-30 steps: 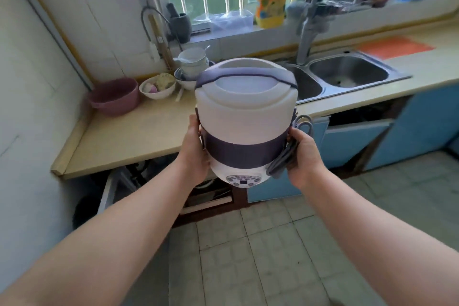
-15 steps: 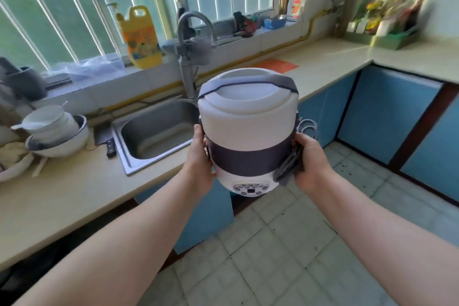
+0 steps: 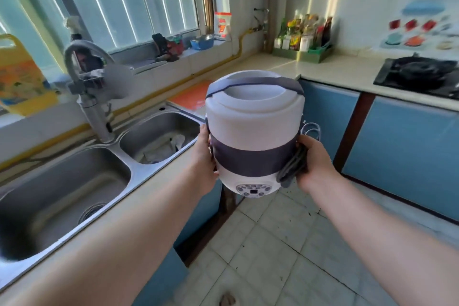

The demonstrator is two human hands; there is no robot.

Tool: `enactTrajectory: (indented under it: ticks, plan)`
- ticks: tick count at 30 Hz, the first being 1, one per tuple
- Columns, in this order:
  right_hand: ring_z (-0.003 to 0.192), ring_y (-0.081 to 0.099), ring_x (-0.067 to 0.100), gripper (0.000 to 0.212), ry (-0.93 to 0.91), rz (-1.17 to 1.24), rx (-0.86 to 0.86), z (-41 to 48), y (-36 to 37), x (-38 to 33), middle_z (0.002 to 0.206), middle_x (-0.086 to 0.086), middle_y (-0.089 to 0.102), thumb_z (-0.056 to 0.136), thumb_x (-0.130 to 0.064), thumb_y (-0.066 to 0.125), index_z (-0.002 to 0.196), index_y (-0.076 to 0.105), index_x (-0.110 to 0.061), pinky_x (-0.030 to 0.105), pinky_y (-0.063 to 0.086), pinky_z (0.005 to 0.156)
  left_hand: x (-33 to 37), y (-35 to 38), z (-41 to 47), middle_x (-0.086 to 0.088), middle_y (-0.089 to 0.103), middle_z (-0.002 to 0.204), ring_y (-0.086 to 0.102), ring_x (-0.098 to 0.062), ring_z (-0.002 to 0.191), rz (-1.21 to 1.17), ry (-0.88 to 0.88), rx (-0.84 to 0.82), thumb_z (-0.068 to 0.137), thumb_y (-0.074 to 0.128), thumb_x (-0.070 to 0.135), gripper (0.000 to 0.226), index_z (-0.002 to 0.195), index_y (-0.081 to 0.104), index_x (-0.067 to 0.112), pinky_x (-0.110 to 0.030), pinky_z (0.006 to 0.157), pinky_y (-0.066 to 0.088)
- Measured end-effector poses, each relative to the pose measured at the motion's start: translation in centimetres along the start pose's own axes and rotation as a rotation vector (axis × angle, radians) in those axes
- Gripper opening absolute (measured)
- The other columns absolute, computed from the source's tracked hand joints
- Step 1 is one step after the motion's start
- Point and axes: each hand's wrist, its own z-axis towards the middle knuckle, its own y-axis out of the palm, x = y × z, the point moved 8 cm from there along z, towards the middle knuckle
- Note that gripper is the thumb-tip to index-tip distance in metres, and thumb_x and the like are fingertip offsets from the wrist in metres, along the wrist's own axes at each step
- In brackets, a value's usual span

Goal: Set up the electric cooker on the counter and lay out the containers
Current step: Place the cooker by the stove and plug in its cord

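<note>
While you are standing at the corner of the kitchen, this is how things are lying.

Cooker: you are holding the electric cooker (image 3: pixel 254 131) upright in the air in front of you, above the tiled floor (image 3: pixel 273 243) and just off the counter (image 3: pixel 159 181) edge; it is touching no surface.
Cooker body: white, with a dark band around the middle, a dark handle folded over the lid, and a round button panel (image 3: pixel 253 190) facing you at the bottom.
Left hand: your left hand (image 3: pixel 207 156) is pressing flat against the cooker's left side, fingers curling around behind it out of sight.
Right hand: your right hand (image 3: pixel 314 164) is gripping the cooker's right side, and it is also pinning a bundled grey power cord (image 3: pixel 293 164) against the body; 1 loop of the cord is sticking up above your thumb.
Counter: it is running along your left, under the window, then turning at the corner toward your right.
Sink: a steel sink (image 3: pixel 139 171) with 2 basins is sitting in the counter to the left of the cooker, with a curved tap (image 3: pixel 92 97) behind it.
Orange mat: an orange mat (image 3: pixel 191 97) is lying on the counter just behind the cooker.
Far corner: a green tray of bottles (image 3: pixel 303 40) is standing by the wall.
Right side: a black stove (image 3: pixel 419 74) is sitting on the counter, above blue cabinet doors (image 3: pixel 402 151).
</note>
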Motion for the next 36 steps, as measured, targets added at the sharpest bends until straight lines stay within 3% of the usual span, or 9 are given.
enactTrajectory:
  ticks: [2, 6, 10, 12, 16, 20, 24, 29, 36]
  plan:
    - [0.052, 0.064, 0.012, 0.023, -0.040, 0.029, 0.049, 2.8, -0.2, -1.7, 0.048, -0.005, 0.065, 0.092, -0.020, 0.053, 0.070, 0.059, -0.015, 0.019, 0.047, 0.048, 0.9, 2.3, 3.5, -0.001, 0.062, 0.132, 0.057, -0.022, 0.122, 0.008, -0.013, -0.052, 0.087, 0.039, 0.070, 0.063, 0.113, 0.066, 0.020, -0.038, 0.103, 0.043]
    - [0.061, 0.066, 0.015, 0.026, -0.114, 0.051, 0.109, 8.9, 0.6, -5.4, 0.054, -0.002, 0.069, 0.093, -0.020, 0.049, 0.072, 0.063, -0.014, 0.026, 0.049, 0.058, 3.6, 6.4, 10.3, 0.002, 0.060, 0.135, 0.054, -0.021, 0.125, 0.066, -0.036, -0.112, 0.086, 0.039, 0.072, 0.069, 0.134, 0.055, 0.025, -0.034, 0.091, 0.042]
    - [0.078, 0.066, 0.021, 0.023, -0.174, 0.064, 0.184, 14.1, 0.8, -8.9, 0.064, 0.000, 0.073, 0.089, -0.023, 0.054, 0.073, 0.068, -0.014, 0.033, 0.052, 0.080, 6.0, 11.1, 16.4, 0.005, 0.053, 0.140, 0.052, -0.017, 0.127, 0.099, -0.061, -0.204, 0.081, 0.047, 0.074, 0.080, 0.140, 0.046, 0.019, -0.033, 0.094, 0.042]
    - [0.087, 0.066, 0.023, 0.019, -0.200, 0.090, 0.224, 16.6, 0.1, -10.4, 0.073, 0.002, 0.074, 0.086, -0.022, 0.057, 0.075, 0.070, -0.014, 0.036, 0.050, 0.091, 6.7, 13.4, 19.1, 0.005, 0.053, 0.140, 0.052, -0.015, 0.126, 0.116, -0.073, -0.246, 0.082, 0.048, 0.073, 0.078, 0.136, 0.051, 0.017, -0.034, 0.103, 0.043]
    - [0.097, 0.066, 0.024, 0.017, -0.224, 0.103, 0.294, 20.7, -1.5, -13.5, 0.078, 0.002, 0.073, 0.083, -0.025, 0.059, 0.074, 0.070, -0.016, 0.039, 0.048, 0.098, 7.4, 18.1, 23.0, 0.008, 0.050, 0.144, 0.048, -0.015, 0.131, 0.182, -0.087, -0.320, 0.083, 0.041, 0.074, 0.077, 0.139, 0.049, 0.021, -0.034, 0.099, 0.039]
    - [0.099, 0.065, 0.024, 0.015, -0.249, 0.107, 0.326, 25.4, -3.4, -17.3, 0.087, 0.003, 0.073, 0.082, -0.027, 0.060, 0.079, 0.071, -0.017, 0.039, 0.048, 0.097, 7.5, 23.5, 27.2, 0.009, 0.055, 0.139, 0.050, -0.014, 0.128, 0.238, -0.084, -0.358, 0.085, 0.036, 0.075, 0.073, 0.137, 0.052, 0.026, -0.036, 0.103, 0.039]
    - [0.093, 0.064, 0.024, 0.017, -0.274, 0.124, 0.324, 31.0, -5.2, -21.7, 0.068, 0.000, 0.074, 0.084, -0.025, 0.058, 0.073, 0.068, -0.017, 0.035, 0.049, 0.088, 7.6, 29.2, 31.9, 0.009, 0.059, 0.135, 0.052, -0.014, 0.125, 0.249, -0.058, -0.373, 0.085, 0.036, 0.075, 0.067, 0.130, 0.057, 0.030, -0.035, 0.099, 0.041]
    - [0.092, 0.066, 0.025, 0.016, -0.257, 0.112, 0.305, 38.4, -7.7, -28.5, 0.080, 0.004, 0.074, 0.082, -0.025, 0.060, 0.074, 0.070, -0.016, 0.035, 0.050, 0.088, 7.5, 37.1, 37.8, 0.009, 0.061, 0.132, 0.054, -0.013, 0.122, 0.215, -0.037, -0.350, 0.085, 0.038, 0.074, 0.065, 0.129, 0.059, 0.031, -0.038, 0.105, 0.041]
    - [0.093, 0.066, 0.025, 0.017, -0.211, 0.084, 0.291, 47.1, -10.7, -36.8, 0.091, 0.007, 0.073, 0.081, -0.028, 0.060, 0.080, 0.070, -0.014, 0.034, 0.051, 0.082, 7.3, 46.9, 44.4, 0.005, 0.062, 0.131, 0.055, -0.017, 0.121, 0.186, -0.061, -0.325, 0.086, 0.038, 0.073, 0.065, 0.129, 0.059, 0.030, -0.036, 0.099, 0.043]
